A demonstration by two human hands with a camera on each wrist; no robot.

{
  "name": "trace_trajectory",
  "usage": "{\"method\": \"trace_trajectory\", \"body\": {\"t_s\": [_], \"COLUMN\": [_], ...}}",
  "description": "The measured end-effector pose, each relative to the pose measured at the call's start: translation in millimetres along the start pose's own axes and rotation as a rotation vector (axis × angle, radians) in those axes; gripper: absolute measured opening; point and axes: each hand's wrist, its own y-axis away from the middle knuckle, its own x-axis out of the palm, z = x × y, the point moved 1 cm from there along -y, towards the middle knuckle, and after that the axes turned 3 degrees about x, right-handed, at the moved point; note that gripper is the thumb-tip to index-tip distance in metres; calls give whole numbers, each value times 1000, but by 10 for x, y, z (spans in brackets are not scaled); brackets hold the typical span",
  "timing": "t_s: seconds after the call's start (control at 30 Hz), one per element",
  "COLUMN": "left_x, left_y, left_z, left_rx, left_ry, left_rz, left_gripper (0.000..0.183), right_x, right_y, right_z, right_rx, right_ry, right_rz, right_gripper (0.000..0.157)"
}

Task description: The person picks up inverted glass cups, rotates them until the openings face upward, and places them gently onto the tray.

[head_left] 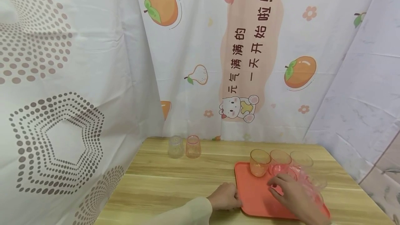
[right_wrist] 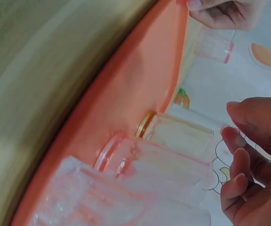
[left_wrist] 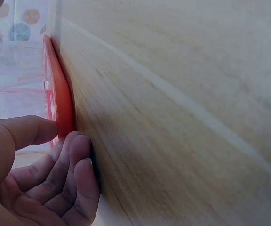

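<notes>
A red tray (head_left: 256,195) lies on the wooden table. My left hand (head_left: 224,196) grips its left edge; the left wrist view shows the thumb against the rim (left_wrist: 62,106) and the other fingers curled beside it, low at the tabletop. Above the tray hovers my right hand (head_left: 289,193), fingers loosely bent, holding nothing. Several see-through cups stand on the tray's back and right: an amber cup (head_left: 259,162), a pink cup (head_left: 280,157), a clear cup (head_left: 302,159) and others partly hidden by my right hand. In the right wrist view the amber cup (right_wrist: 185,134) is nearest that hand.
Two cups stand upside down at the table's back left, one clear (head_left: 176,147) and one pink (head_left: 193,147). Printed curtains (head_left: 193,44) hang behind and on both sides of the table (head_left: 168,180).
</notes>
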Motion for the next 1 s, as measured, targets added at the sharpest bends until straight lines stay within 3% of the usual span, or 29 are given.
{"method": "trace_trajectory", "body": {"t_s": [0.13,0.2,0.27,0.3,0.5,0.7,0.8,1.0], "left_x": [-3,-3,-1,2,17,11,8,0], "left_y": [-3,-5,-11,-12,-16,-5,4,12], "left_z": [-2,-1,5,9,23,2,-6,-12], "left_rx": [-2,-4,-5,-5,-1,-6,-11,-13], "left_ry": [-1,-8,-9,-9,-13,-3,1,8], "left_rz": [-4,-6,-4,-3,0,-2,-1,0], "left_gripper": [45,44,43,43,45,45,46,45], "right_x": [60,88,114,126,207,283,327,434], "right_y": [-5,0,19,33,104,145,169,224], "right_z": [44,73,104,122,225,321,346,361], "right_rx": [-27,-42,-41,-33,52,95,101,27], "right_ry": [-58,-76,-82,-81,-98,-136,-148,-169], "right_rz": [7,22,53,76,257,379,386,356], "right_gripper": [18,29,30,38,26,16,14,14]}}
